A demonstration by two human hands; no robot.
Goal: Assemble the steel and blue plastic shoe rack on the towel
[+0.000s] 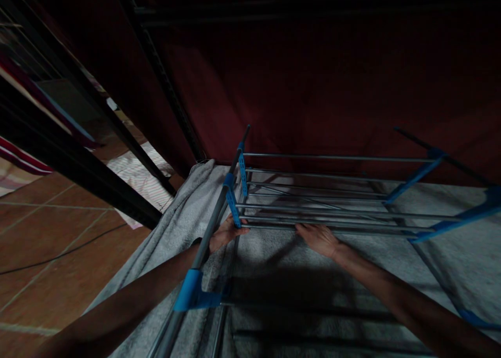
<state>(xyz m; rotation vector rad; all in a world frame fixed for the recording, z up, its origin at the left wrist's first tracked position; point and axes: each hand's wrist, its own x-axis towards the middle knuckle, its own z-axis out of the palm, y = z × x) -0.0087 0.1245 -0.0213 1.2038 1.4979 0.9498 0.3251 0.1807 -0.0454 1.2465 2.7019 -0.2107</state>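
Note:
A rack of grey metal tubes (pixel 321 156) joined by blue plastic brackets lies across a grey fleecy blanket (pixel 270 259). My left hand (pixel 225 235) reaches under the left side tube (pixel 213 225), its fingers closed around the lower end of a blue bracket (pixel 234 206), where a rod meets it. Farther right along that same lower rod (pixel 270 226), my right hand (pixel 318 239) grips the rod from the near side, fingers curled over it. On the right, another blue bracket (pixel 434 233) carries the rods' far ends. Part of the left fingers is hidden behind the bracket.
A dark red cloth (pixel 313 97) hangs behind the rack. Dark metal posts (pixel 97 175) slant across the left side. Beyond them are a tiled floor (pixel 50 243), a black cable (pixel 86 248) and a striped cloth (pixel 136 165). A larger blue corner joint (pixel 190 290) is close in front.

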